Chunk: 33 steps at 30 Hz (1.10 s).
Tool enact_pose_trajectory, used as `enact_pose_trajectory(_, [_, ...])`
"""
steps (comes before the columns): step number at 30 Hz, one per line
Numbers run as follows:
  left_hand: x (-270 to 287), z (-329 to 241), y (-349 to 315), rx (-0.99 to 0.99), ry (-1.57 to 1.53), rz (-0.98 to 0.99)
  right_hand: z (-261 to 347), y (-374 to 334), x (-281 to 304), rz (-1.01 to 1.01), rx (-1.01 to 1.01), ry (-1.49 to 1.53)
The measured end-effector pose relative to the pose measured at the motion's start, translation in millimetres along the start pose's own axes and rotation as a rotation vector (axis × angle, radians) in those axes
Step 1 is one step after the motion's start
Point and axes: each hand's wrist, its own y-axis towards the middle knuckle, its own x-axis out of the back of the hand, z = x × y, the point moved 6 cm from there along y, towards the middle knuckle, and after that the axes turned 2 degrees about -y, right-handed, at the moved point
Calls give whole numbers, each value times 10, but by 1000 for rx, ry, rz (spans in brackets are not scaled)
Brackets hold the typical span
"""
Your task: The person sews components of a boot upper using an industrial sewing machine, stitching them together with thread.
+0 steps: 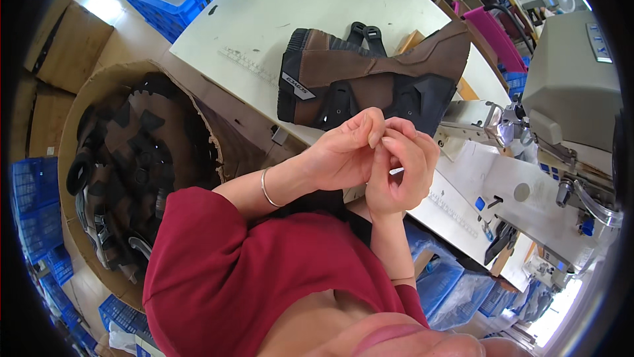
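The brown-and-black boot upper lies sideways on the white table; my left hand and right hand, fingertips together, holding what I can't tell, hide its edge; a sewing machine stands rightward.

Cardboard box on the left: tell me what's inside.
The cardboard box holds a heap of brown and black pieces; whatever lies beneath the top layer is covered and cannot be seen.

The left hand and right hand meet, fingertips together, near a brown-and-black boot lying on a pale worktop. A sewing machine stands right; a cardboard box of dark pieces sits left.
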Motion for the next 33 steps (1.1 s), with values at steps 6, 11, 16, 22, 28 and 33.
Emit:
enact_pose_trajectory(6, [-27,-5,23,-4,4,9,1,15,-18,90,4,-91])
enact_pose_trajectory(11, [-11,4,9,-1,3,-26,-47,-25,-40,57,0,-74])
enact_pose_trajectory(16, [-33,-9,32,12,-70,42,-17,-98,6,-6,12,-76])
enact_pose_trajectory(22, [50,-112,67,-44,-77,-20,43,-157,-2,152,-73,-93])
enact_pose_trajectory(28, [29,-70,23,-59,5,-63,-39,-20,74,124,-210,-71])
enact_pose_trajectory(33, [-22,-77,35,-60,108,-11,-60,104,62,186,-183,-126])
